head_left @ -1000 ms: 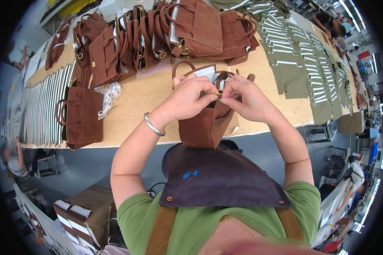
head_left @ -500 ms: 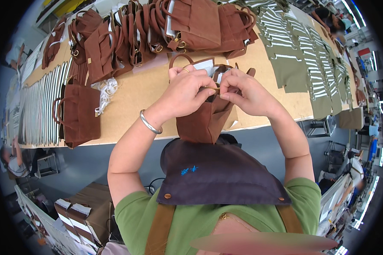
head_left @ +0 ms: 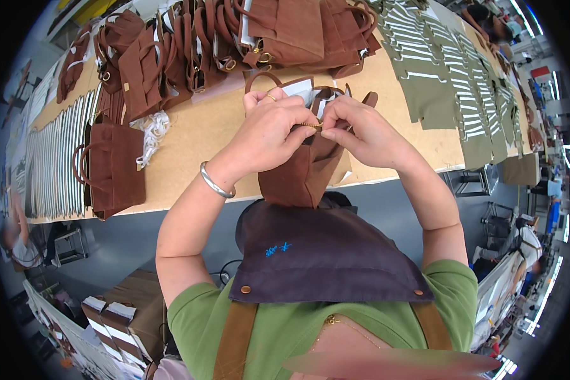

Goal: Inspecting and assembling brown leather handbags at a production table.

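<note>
At the centre of the frame, our left hand [head_left: 267,133] and right hand [head_left: 361,130] pinch a small brass zipper pull [head_left: 311,126] atop a brown suede handbag [head_left: 301,174] at the wooden table's [head_left: 196,142] near edge. Another brown suede handbag [head_left: 111,168] lies flat at left; more are heaped along the top.

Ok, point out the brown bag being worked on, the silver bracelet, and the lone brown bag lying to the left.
brown bag in the hands [head_left: 297,177], head view, on its lower body.
silver bracelet [head_left: 214,183], head view, on the band at the left wrist.
lone brown bag [head_left: 115,166], head view, on its front panel.
</note>
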Action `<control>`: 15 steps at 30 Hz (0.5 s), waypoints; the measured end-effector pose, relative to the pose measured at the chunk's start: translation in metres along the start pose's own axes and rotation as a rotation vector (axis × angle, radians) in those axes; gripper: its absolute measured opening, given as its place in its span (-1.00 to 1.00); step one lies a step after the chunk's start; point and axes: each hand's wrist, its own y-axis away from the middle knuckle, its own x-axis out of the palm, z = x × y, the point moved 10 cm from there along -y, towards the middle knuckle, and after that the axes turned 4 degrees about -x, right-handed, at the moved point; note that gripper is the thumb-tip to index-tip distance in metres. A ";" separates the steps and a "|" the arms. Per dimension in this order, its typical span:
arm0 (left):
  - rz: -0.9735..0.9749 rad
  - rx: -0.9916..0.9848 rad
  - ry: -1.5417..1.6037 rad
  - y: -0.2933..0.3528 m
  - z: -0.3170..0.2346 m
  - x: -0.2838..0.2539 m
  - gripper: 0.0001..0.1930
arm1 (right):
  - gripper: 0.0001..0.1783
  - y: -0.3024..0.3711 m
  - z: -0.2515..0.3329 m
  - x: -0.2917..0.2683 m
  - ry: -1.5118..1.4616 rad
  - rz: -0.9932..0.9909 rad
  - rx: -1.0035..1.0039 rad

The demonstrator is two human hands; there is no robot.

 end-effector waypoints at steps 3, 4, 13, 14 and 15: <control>-0.016 0.028 -0.034 0.002 -0.004 -0.002 -0.93 | -0.92 0.001 0.001 0.002 0.024 0.003 -0.010; -0.014 0.028 -0.031 0.002 -0.004 -0.002 -0.93 | -0.92 0.001 0.001 0.001 0.025 -0.003 -0.019; -0.042 0.065 -0.052 0.005 -0.009 -0.003 -0.95 | -0.91 0.003 0.003 0.002 0.024 -0.030 -0.024; -0.026 0.044 -0.012 0.005 -0.006 -0.001 -0.95 | -0.91 0.003 0.004 0.002 0.032 -0.036 -0.025; -0.009 0.023 0.029 0.005 -0.003 0.000 -0.95 | -0.91 0.003 0.005 0.002 0.032 -0.037 -0.025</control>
